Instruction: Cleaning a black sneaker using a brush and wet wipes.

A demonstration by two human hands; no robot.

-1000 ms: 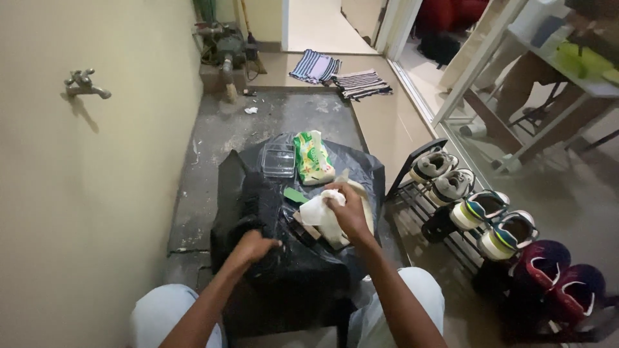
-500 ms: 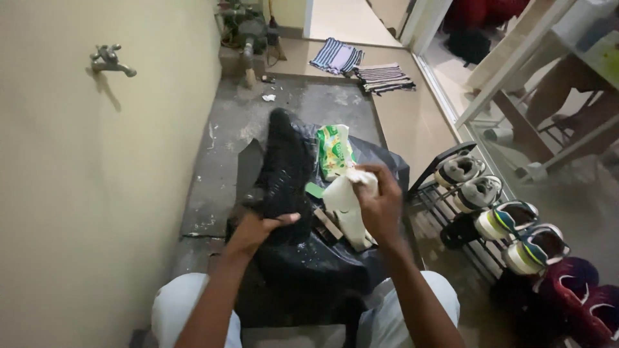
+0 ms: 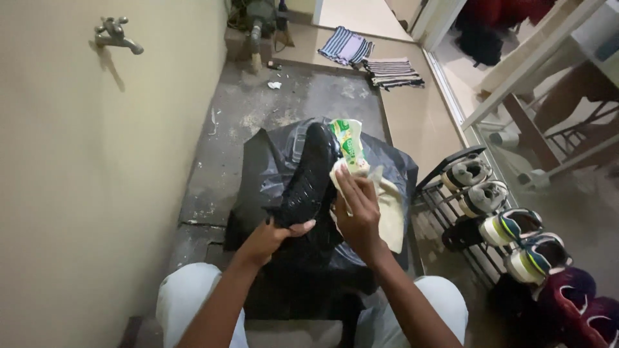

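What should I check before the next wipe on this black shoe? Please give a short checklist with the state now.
1. Left hand grips the black shoe at its near end: ok.
2. Right hand presses the pale cloth on the shoe's side: ok.
3. Black plastic sheet lies under the shoe: ok.
4. Green-and-white packet clear of the cloth: not ok, touching or overlapping.
5. Cloth clean enough: cannot tell.

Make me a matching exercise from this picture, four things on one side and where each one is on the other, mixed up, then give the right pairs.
1. black shoe
2. pale cloth
3. tap
4. striped mats

A. on the wall
B. under the right hand
C. on the floor by the doorway
D. gripped by the left hand

Pairs: 1-D, 2-B, 3-A, 4-C
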